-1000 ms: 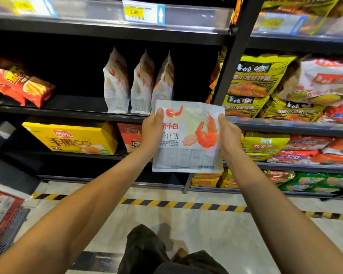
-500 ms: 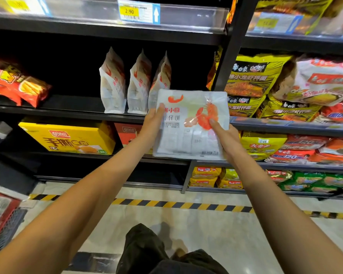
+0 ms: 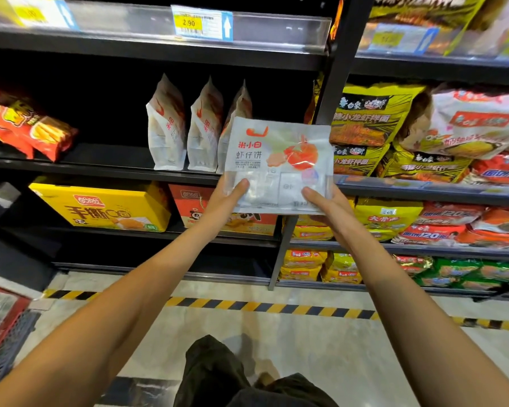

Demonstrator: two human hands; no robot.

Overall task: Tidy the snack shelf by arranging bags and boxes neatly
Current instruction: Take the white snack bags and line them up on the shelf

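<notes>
I hold a white snack bag with a red shrimp picture [image 3: 279,160] upright in front of the middle shelf [image 3: 100,167]. My left hand [image 3: 227,201] grips its lower left corner and my right hand [image 3: 323,204] grips its lower right corner. Just behind and to the left, three matching white bags [image 3: 199,127] stand side by side on that shelf, edge-on to me. The held bag overlaps the rightmost one.
Red chip bags [image 3: 27,127] lie at the shelf's left end. A black upright post [image 3: 332,83] divides off yellow noodle packs [image 3: 370,113] to the right. Yellow [image 3: 100,207] and red boxes [image 3: 194,207] sit one shelf down. A red basket [image 3: 3,327] stands on the floor at left.
Both hands have lifted the bag up and forward toward the middle shelf. Their grip has slid from the bag's sides down to its bottom corners.
</notes>
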